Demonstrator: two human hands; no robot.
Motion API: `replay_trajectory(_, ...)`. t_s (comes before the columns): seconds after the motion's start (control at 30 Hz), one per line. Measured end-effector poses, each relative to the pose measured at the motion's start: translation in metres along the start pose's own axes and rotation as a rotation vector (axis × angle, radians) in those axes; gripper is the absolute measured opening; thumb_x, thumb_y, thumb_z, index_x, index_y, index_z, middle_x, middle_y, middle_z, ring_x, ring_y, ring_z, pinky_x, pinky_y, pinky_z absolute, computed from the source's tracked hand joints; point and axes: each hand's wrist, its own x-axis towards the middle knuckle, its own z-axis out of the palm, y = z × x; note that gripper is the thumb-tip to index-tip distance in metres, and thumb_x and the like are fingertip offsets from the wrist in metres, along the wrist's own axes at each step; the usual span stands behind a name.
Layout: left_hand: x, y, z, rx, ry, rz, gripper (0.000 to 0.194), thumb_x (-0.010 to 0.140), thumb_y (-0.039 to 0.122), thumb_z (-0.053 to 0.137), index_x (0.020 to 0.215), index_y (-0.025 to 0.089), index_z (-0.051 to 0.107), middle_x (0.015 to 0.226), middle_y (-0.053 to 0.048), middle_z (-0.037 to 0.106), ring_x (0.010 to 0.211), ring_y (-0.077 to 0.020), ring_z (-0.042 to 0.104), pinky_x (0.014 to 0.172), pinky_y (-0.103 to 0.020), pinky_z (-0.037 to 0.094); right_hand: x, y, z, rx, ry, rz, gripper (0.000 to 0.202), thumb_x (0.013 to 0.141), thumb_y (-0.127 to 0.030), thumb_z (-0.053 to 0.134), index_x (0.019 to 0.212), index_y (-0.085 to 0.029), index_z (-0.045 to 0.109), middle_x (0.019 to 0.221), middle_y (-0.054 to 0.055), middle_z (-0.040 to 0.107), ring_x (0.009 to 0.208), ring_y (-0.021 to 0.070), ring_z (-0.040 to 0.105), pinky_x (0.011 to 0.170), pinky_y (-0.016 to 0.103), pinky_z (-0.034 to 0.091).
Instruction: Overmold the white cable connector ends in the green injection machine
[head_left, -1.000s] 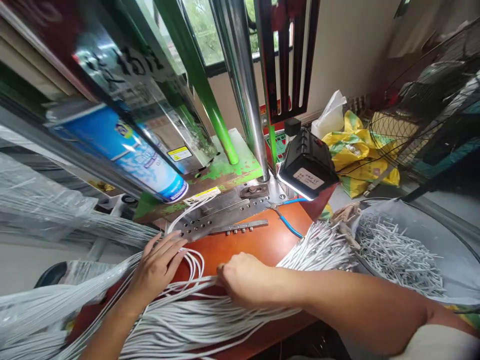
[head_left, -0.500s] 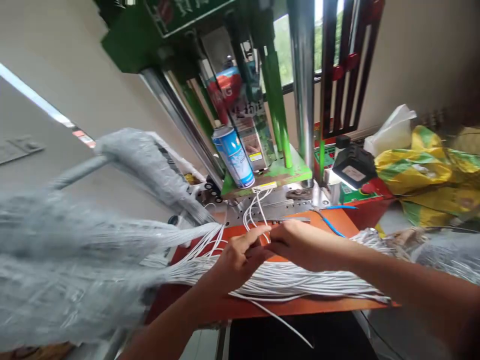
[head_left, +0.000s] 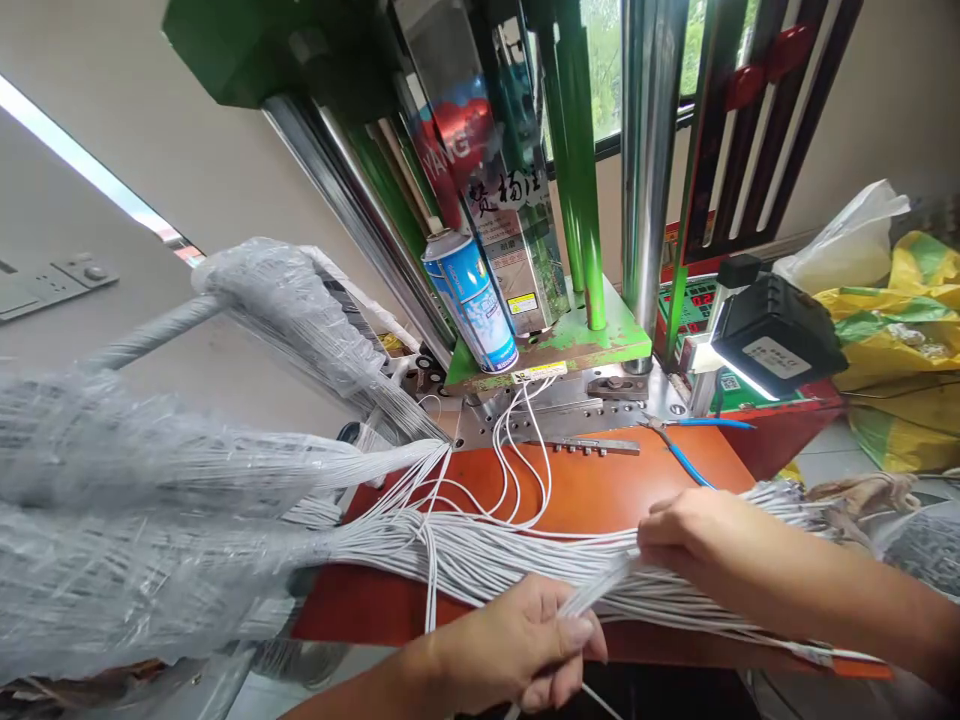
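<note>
So your left hand (head_left: 536, 640) is closed round a few white cables (head_left: 600, 587), and your right hand (head_left: 682, 530) looks curled on their other end, probably to keep them straight and apart from the big bundle (head_left: 480, 560) lying along the worktop's (head_left: 375, 605) near edge. Pliers (head_left: 686, 465) sit by the far right corner, likely for easy reach.

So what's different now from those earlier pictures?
The hands, together a moment ago, have parted: the left hand came nearer the person; the right hand went rightward and nearer too. The left, earlier spread on cables, now grips several white cables, which reach the right's curled fingers. The spray can, blue-handled pliers and metal bar stayed put.
</note>
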Motion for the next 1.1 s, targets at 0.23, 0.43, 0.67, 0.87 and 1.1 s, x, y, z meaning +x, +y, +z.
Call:
replay_trajectory(0.23,0.035,0.025,-0.018,-0.171,-0.007,0.066,0.045,0.093,0.056,0.065,0.101,0.012,0.065,0.063,0.001,0.059,0.037,-0.0048,0.044,0.036,-0.016,0.033,0.017,0.037,-0.039,0.273,-0.121,-0.013,0.032,0.102,-0.035,0.051,0.082,-0.026,0.073,0.078,0.004,0.071,0.069,0.0168,0.064,0.065,0.026,0.046)
replay_trajectory(0.43,0.058,0.040,-0.018,-0.213,-0.043,0.098,0.042,0.091,0.052,0.069,0.098,0.011,0.065,0.066,-0.001,0.061,0.042,-0.0067,0.053,0.039,-0.016,0.040,0.044,0.049,-0.034,0.716,-0.028,0.170,0.042,0.099,-0.057,0.053,0.094,-0.021,0.074,0.085,0.007,0.072,0.077,0.0213,0.069,0.070,0.032,0.056)
replay_trajectory(0.67,0.093,0.054,-0.033,-0.263,0.092,0.168,0.049,0.084,0.059,0.075,0.091,0.012,0.061,0.062,0.001,0.059,0.039,-0.0059,0.049,0.037,-0.016,0.036,0.064,0.041,0.013,0.884,0.207,0.253,0.048,0.107,-0.055,0.036,0.130,-0.022,0.062,0.117,0.010,0.072,0.110,0.0261,0.068,0.093,0.043,0.056)
replay_trajectory(0.87,0.107,0.053,-0.061,-0.160,0.359,0.273,0.053,0.080,0.059,0.078,0.097,0.012,0.061,0.068,0.003,0.057,0.044,-0.0035,0.045,0.037,-0.014,0.032,0.063,0.063,0.037,-0.095,0.273,0.271,0.037,0.098,-0.011,0.040,0.125,-0.014,0.065,0.113,0.016,0.065,0.112,0.0353,0.056,0.092,0.052,0.048)
replay_trajectory(1.1,0.108,0.044,-0.065,-0.022,0.358,0.234,0.052,0.082,0.063,0.072,0.092,0.014,0.059,0.065,0.001,0.060,0.042,-0.0097,0.054,0.036,-0.020,0.045,0.053,0.061,0.037,-0.101,0.178,0.301,0.021,0.105,-0.027,0.043,0.099,-0.019,0.061,0.092,0.007,0.063,0.085,0.0242,0.061,0.076,0.037,0.045)
